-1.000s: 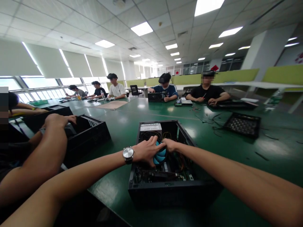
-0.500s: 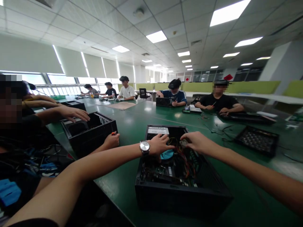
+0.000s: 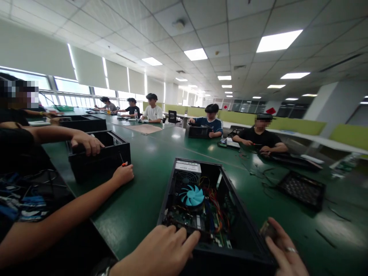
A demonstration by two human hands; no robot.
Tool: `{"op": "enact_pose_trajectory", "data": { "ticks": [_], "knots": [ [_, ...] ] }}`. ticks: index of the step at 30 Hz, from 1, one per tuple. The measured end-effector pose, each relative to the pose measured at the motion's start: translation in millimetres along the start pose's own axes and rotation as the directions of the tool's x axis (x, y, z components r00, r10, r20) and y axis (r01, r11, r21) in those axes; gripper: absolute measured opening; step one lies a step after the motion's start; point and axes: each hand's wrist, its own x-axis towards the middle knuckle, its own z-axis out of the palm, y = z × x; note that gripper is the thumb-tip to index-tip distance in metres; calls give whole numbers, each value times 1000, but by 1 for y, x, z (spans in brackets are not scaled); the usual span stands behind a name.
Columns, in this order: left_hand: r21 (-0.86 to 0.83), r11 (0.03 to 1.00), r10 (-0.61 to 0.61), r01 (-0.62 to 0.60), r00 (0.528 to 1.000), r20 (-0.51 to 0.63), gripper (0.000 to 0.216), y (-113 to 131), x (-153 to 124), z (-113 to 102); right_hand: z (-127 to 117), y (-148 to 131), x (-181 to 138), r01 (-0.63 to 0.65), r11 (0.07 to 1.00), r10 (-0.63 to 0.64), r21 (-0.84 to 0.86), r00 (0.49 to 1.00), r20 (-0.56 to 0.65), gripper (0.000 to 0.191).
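An open black computer case lies on the table in front of me. Inside it are a light-blue fan, a power supply at the far end, coloured wires and a circuit board. My left hand rests over the near rim of the case, fingers bent across it; the thumb is hidden. Beside the right near corner, my right hand pinches a small greyish piece between thumb and fingers. That piece is blurred, and its kind does not show.
A black grille panel and loose cables lie on the green table to the right. At left, a neighbour's hand holds an orange-handled screwdriver beside another black case. Several people work farther back; a plastic bottle lies at far right.
Both hands have come out of the case toward me. My left hand moved to the near rim; my right moved to the near right corner with the small piece. The fan is now uncovered.
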Motion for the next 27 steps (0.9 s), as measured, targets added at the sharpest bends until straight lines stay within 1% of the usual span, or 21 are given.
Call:
{"op": "enact_pose_trajectory", "data": {
  "ticks": [2,4,6,8,9,11,13,14,16,17,18,19,20,21,22,24,27],
  "knots": [
    [42,999,9,-7,999,-49,44,-4,1,7,27,-10,-10,-6,997,11,76,997,-71,77],
    [73,997,4,2,997,-81,49,-13,0,9,44,-8,-7,28,991,-15,134,995,-96,76],
    [84,996,-28,37,994,-105,51,-32,-1,11,60,4,5,88,989,-82,119,995,-49,71],
    [71,994,-72,82,989,-131,48,-62,1,14,87,22,22,185,982,-187,36,981,46,68],
    [58,993,-89,99,985,-146,45,-80,3,16,107,31,31,235,972,-233,-11,969,87,66],
    [49,988,-133,145,971,-199,41,-121,6,21,156,46,47,307,948,-293,-87,945,149,63],
    [84,969,-203,234,940,-275,45,-157,8,26,212,56,60,340,931,-314,-129,930,191,57],
    [109,952,-238,285,917,-321,49,-171,8,28,238,60,65,346,927,-313,-143,926,212,53],
    [131,926,-273,353,869,-412,58,-184,3,31,282,65,74,354,919,-304,-172,917,260,45],
    [121,926,-270,357,852,-449,60,-184,-1,33,296,67,78,352,918,-294,-183,913,283,43],
    [101,933,-260,346,841,-475,61,-180,-6,35,306,69,83,346,919,-280,-190,911,304,42],
    [75,943,-249,324,836,-489,61,-174,-11,37,310,71,88,335,922,-263,-194,909,323,43],
    [47,954,-237,297,839,-490,61,-165,-15,40,308,74,94,321,927,-244,-194,908,341,44],
    [18,963,-228,269,846,-481,61,-157,-19,44,300,78,101,304,933,-223,-192,907,356,44],
    [-12,971,-219,241,859,-464,61,-148,-22,48,286,81,109,285,939,-200,-192,907,369,44],
    [-78,979,-203,187,887,-414,62,-133,-24,57,246,89,126,249,948,-155,-200,906,393,44],
    [-215,971,-163,104,947,-278,61,-112,-19,69,165,95,143,227,940,-107,-256,906,410,43]
  ]
}}
